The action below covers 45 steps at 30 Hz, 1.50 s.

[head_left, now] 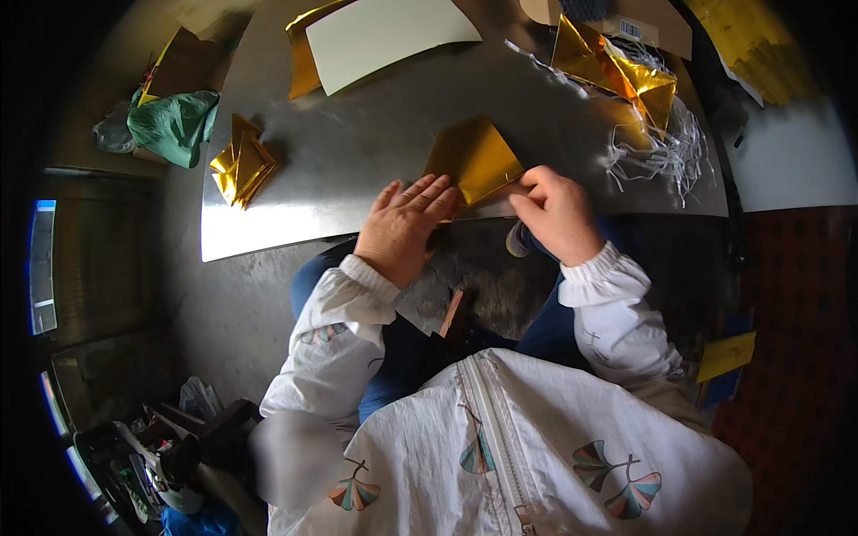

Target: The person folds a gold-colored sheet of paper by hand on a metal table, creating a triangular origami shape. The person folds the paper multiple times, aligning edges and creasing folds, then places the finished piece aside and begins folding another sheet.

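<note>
A sheet of gold foil paper (pixel 475 156), folded to a pointed shape, lies near the front edge of the metal table (pixel 357 156). My left hand (pixel 400 228) rests on its lower left part, fingers stretched out and covering that corner. At the lower right corner my right hand (pixel 561 219) is closed, thumb and curled fingers pinching the paper's edge. Farther left sits a bunch of folded gold paper pieces (pixel 243 168), apart from both hands.
A pale sheet (pixel 389 40) overlaps gold paper (pixel 304 67) at the back. Folded gold shapes (pixel 617 76) lie at the right with white stringy strands (pixel 666 161) and a cardboard box (pixel 661 31). Beyond the left edge is a green plastic bag (pixel 174 129).
</note>
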Each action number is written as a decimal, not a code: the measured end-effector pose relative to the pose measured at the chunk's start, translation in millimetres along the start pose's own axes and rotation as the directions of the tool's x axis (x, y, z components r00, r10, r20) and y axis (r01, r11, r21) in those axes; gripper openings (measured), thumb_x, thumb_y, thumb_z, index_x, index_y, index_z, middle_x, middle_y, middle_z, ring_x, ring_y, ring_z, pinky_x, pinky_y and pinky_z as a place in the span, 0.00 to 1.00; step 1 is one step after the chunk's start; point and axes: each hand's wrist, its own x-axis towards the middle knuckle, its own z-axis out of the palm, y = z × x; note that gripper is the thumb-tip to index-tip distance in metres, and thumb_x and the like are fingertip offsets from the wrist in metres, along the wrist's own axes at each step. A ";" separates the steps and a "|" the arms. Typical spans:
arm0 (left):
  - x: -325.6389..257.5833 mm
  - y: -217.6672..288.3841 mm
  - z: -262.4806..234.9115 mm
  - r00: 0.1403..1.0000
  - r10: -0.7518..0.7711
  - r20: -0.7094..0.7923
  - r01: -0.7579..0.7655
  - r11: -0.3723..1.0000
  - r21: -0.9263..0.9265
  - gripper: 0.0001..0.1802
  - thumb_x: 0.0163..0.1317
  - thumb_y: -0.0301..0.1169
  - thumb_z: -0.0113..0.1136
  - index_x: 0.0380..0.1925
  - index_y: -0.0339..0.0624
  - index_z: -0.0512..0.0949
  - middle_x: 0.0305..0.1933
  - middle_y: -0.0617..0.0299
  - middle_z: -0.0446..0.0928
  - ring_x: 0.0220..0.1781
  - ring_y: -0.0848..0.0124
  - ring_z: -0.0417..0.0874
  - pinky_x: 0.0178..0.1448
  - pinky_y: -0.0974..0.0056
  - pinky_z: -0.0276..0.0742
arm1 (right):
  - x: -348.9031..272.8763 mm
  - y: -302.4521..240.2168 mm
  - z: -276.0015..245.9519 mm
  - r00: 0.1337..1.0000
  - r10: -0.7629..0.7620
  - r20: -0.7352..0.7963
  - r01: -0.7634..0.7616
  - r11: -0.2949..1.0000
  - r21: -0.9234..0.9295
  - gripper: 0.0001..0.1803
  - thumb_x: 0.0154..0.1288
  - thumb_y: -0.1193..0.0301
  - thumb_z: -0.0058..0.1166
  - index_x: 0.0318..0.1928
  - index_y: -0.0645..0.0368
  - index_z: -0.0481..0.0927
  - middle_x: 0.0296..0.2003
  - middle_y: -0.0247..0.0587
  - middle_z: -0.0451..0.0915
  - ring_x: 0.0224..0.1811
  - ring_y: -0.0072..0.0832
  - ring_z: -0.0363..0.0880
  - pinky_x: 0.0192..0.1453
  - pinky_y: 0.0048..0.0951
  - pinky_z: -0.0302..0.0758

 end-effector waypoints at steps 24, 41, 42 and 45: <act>14.2 -39.5 -26.3 0.980 -0.016 0.197 0.036 0.995 -0.096 0.33 0.60 0.16 0.56 0.66 0.50 0.70 0.72 0.63 0.67 0.78 0.64 0.58 0.80 0.44 0.47 | 18.6 22.2 11.8 0.771 -0.633 0.073 0.634 0.751 -0.187 0.18 0.53 0.71 0.67 0.47 0.54 0.84 0.56 0.36 0.79 0.50 0.35 0.78 0.67 0.43 0.66; 6.6 -43.6 -2.8 0.998 -0.005 -0.060 -0.018 0.929 -0.369 0.10 0.67 0.20 0.53 0.46 0.43 0.76 0.67 0.52 0.72 0.73 0.54 0.66 0.75 0.47 0.62 | 97.5 14.7 20.2 0.793 -0.607 0.046 0.606 0.794 0.047 0.09 0.67 0.67 0.58 0.32 0.59 0.80 0.23 0.41 0.80 0.27 0.41 0.80 0.50 0.39 0.74; 6.0 -43.7 -2.3 0.997 0.003 -0.082 -0.032 0.933 -0.357 0.09 0.66 0.21 0.55 0.46 0.41 0.77 0.66 0.52 0.74 0.72 0.53 0.68 0.74 0.48 0.64 | 100.2 14.2 22.0 0.778 -0.625 0.061 0.622 0.781 0.057 0.10 0.70 0.68 0.55 0.33 0.61 0.78 0.28 0.43 0.80 0.32 0.39 0.77 0.46 0.35 0.73; 2.5 -44.8 -0.3 0.989 0.027 -0.146 -0.075 0.940 -0.332 0.09 0.65 0.21 0.59 0.45 0.37 0.80 0.61 0.51 0.78 0.69 0.53 0.72 0.72 0.50 0.68 | 109.0 11.1 32.1 0.741 -0.671 0.024 0.671 0.741 0.021 0.10 0.70 0.68 0.55 0.34 0.61 0.78 0.28 0.43 0.79 0.32 0.40 0.77 0.44 0.36 0.73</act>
